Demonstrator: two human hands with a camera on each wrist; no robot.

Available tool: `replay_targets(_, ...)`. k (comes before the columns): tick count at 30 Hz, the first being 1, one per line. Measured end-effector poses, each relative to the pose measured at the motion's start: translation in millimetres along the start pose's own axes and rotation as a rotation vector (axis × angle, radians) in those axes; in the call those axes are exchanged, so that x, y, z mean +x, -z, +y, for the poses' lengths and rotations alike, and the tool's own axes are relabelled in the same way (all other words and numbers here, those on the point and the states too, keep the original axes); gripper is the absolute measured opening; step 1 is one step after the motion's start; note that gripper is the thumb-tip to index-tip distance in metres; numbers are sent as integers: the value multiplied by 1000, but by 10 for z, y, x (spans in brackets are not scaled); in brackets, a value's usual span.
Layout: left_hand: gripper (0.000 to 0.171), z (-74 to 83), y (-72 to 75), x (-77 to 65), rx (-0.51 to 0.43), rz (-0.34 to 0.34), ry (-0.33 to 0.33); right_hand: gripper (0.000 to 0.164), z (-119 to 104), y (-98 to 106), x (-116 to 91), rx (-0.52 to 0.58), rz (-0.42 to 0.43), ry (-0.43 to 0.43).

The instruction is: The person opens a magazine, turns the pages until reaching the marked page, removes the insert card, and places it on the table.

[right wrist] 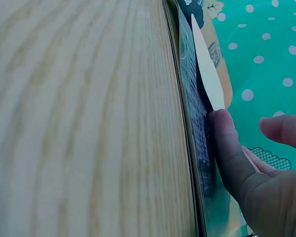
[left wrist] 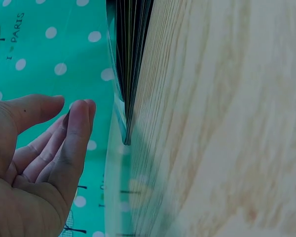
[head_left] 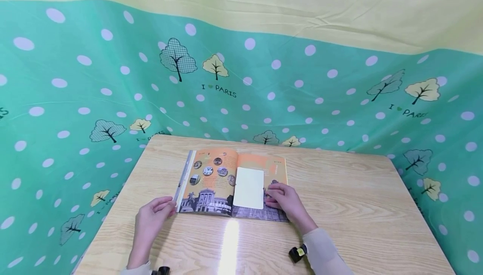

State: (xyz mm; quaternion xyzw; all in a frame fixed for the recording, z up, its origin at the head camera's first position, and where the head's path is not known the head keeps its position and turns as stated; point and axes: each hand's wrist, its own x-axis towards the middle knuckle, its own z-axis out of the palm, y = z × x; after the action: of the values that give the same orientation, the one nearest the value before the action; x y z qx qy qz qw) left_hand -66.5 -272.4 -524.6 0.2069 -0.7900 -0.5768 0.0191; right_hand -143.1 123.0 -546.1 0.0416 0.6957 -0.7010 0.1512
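An open book [head_left: 211,182] with orange printed pages and photos of buildings lies on the wooden table. On its right page rests a blank white card [head_left: 249,187] with rounded corners. My right hand [head_left: 284,201] is over that page, its fingertips at the card's right edge. In the right wrist view, a fingertip touches the edge of the card [right wrist: 207,64], and the thumb [right wrist: 283,131] stands apart from it. My left hand [head_left: 152,220] is by the book's lower left corner. The left wrist view shows its fingers [left wrist: 76,133] loosely bent, with nothing between them and the thumb.
The wooden table [head_left: 347,208] extends to both sides of the book, with a bright light reflection in front. A green dotted cloth [head_left: 264,78] printed with trees hangs behind and at the sides. A black wrist device [head_left: 298,253] sits at the right sleeve.
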Motion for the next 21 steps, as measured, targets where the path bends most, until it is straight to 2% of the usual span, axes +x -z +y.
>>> replay_targets(11,31,6,-1,-21,-15,17,12,34,5,-16,32,88,-53,-29)
replay_targets(21,32,15,-19,-38,-42,12,14,38,7,-23,66,180,-67,-80)
